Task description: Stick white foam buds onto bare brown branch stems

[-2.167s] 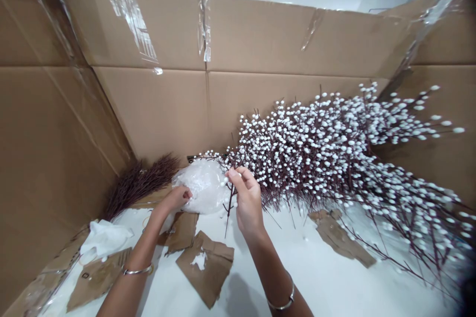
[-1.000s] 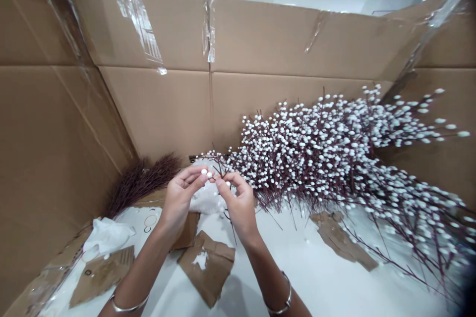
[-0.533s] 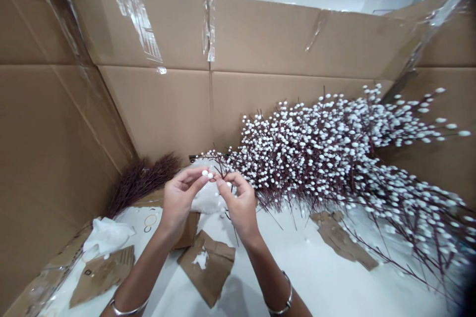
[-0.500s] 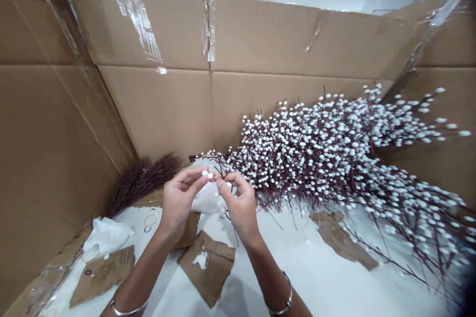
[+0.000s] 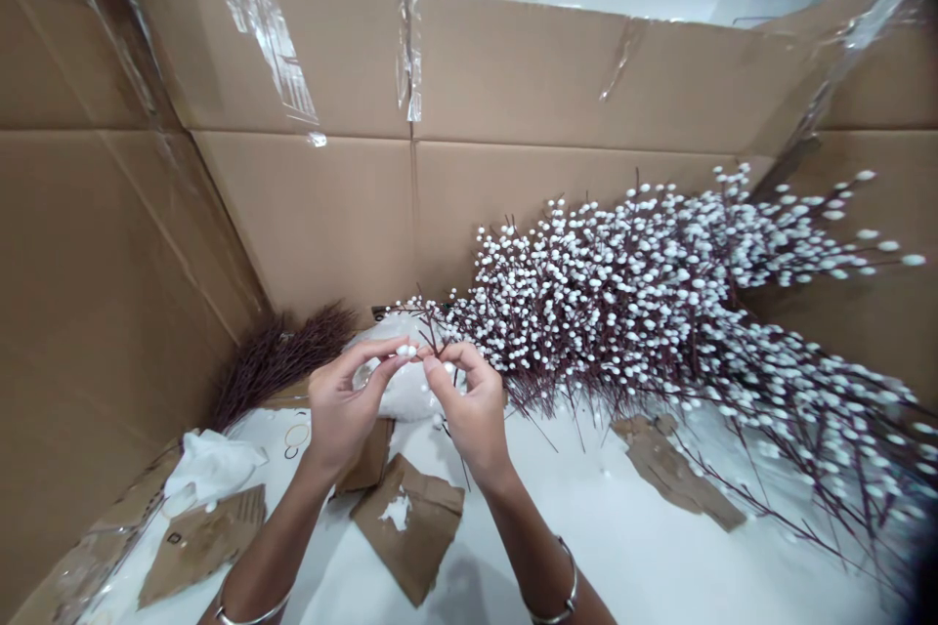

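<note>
Between finger and thumb, my left hand [image 5: 350, 393] pinches a small white berry [image 5: 405, 351] at the tip of a twig. My right hand [image 5: 469, 405] is closed on the dark brown branch [image 5: 434, 340], whose stem hangs down below the palm. The two hands almost meet above the white table [image 5: 557, 527]. Behind them lies a clear plastic bag [image 5: 403, 397] of white bits, partly covered by my fingers. To the right a big heap of white-berried branches [image 5: 622, 293] spreads over the table.
Bare brown twigs [image 5: 282, 361] lie in a bundle at the back left. Torn cardboard pieces [image 5: 417, 527] and a crumpled white plastic bag [image 5: 212, 462] rest on the table. Tall cardboard walls [image 5: 308, 215] enclose the left, back and right.
My left hand has shifted slightly left and down, its fingers still at the white berry. My right hand keeps its hold on the branch, almost unmoved.
</note>
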{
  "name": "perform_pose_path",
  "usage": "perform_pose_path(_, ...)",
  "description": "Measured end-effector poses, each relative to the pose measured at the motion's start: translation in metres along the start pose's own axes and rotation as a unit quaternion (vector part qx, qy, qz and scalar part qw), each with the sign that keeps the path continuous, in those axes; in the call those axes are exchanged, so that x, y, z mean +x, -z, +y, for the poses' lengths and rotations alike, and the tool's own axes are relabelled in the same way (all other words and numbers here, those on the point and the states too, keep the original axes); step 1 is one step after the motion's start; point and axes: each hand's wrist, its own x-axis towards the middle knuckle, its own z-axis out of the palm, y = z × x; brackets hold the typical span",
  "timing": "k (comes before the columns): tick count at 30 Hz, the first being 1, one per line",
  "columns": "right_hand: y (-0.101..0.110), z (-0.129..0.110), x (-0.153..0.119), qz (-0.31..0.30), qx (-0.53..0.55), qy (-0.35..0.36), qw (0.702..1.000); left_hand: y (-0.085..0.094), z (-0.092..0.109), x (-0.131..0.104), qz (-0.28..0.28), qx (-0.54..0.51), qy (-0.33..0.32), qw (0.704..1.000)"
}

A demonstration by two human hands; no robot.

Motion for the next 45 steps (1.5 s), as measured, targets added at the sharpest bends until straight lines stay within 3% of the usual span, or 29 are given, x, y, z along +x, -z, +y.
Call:
perform_pose_path(4,-0.0007,-0.0001,0.0004,0.002,0.0,0.0,1.0,0.002,0.0002,0.001,-0.006,0.03,-0.076,0.997)
perform_pose_path(8,-0.0011,-0.0012,0.0008,0.001,-0.001,-0.002,1.0,0.0036,-0.0017,0.0013,-0.016,0.039,-0.108,0.993)
perform_pose_path(19,-0.0012,-0.0036,0.0015,0.007,-0.015,0.009,1.0,0.004,-0.0031,0.0016,-0.013,0.04,-0.088,0.995)
perform_pose_path(35,-0.0029,-0.0016,0.0008,0.03,-0.071,0.061,0.995,0.0034,-0.0058,0.0009,-0.031,0.062,-0.134,0.989)
perform_pose_path(45,0.0003,-0.0012,0.0028,0.018,-0.057,0.032,0.998,0.0012,0.0004,0.0023,-0.034,0.063,-0.109,0.991)
